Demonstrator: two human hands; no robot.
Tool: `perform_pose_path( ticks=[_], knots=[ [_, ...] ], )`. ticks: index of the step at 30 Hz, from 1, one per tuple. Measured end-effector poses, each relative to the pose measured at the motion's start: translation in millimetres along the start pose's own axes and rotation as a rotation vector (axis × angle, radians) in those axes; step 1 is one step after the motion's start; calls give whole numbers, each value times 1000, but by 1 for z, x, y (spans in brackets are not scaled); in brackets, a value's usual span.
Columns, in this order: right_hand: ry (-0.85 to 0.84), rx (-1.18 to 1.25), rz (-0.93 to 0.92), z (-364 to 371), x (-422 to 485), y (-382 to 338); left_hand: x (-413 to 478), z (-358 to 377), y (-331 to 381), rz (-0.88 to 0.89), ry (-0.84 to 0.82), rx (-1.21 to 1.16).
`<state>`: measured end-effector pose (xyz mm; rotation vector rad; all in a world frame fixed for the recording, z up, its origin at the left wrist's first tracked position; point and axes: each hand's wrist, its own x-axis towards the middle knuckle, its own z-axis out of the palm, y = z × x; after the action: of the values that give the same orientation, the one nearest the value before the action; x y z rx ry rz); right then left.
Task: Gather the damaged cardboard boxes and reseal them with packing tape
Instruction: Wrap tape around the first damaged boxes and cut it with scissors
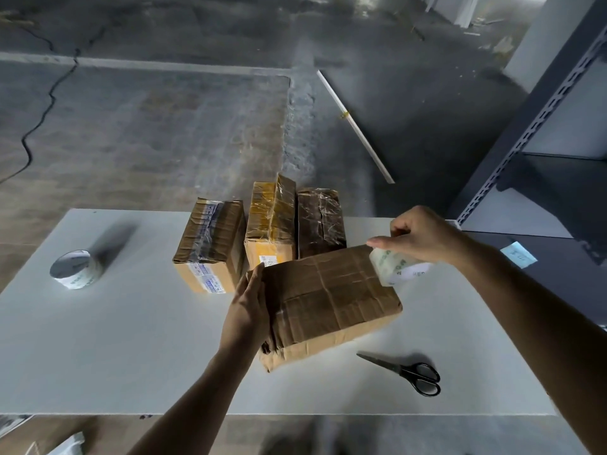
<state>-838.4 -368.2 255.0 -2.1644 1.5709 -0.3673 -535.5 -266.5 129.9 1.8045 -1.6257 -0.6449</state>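
Four cardboard boxes counted on the white desk (pixel 131 339). Three are set side by side at the middle of the far edge: left box (pixel 210 238) with a printed tape strip and label, middle box (pixel 271 221) wrapped in yellowish clear tape, dark box (pixel 320 221) under clear film. The middle box and dark box are touching; the left box is just beside them.

The fourth, the large box (pixel 331 300), is creased and torn at its near-left corner. It is laid at an angle just in front of the other three, near the desk's centre.

Two tape rolls counted. The loose tape roll (pixel 76 269) is lying near the left edge, well apart from the boxes. The held tape roll (pixel 391 269) is pressed to the far-right corner of the large box.

Left hand (pixel 249 310): fingers clamped on the left end of the large box. Right hand (pixel 420 238): fingers curled and pinched on the held tape roll.

One pair of scissors (pixel 407 372), black, blades together, is lying towards the near-right corner, apart from the large box
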Motion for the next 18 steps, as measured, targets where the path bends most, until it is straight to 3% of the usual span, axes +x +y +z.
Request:
perform_pose_path(
  ticks=[10,18],
  knots=[
    [43,-132,-68,14,-1,42,0,-1,-1,13,7,99],
    [-47,-99,48,27,15,57,-1,-2,-2,46,32,116]
  ],
)
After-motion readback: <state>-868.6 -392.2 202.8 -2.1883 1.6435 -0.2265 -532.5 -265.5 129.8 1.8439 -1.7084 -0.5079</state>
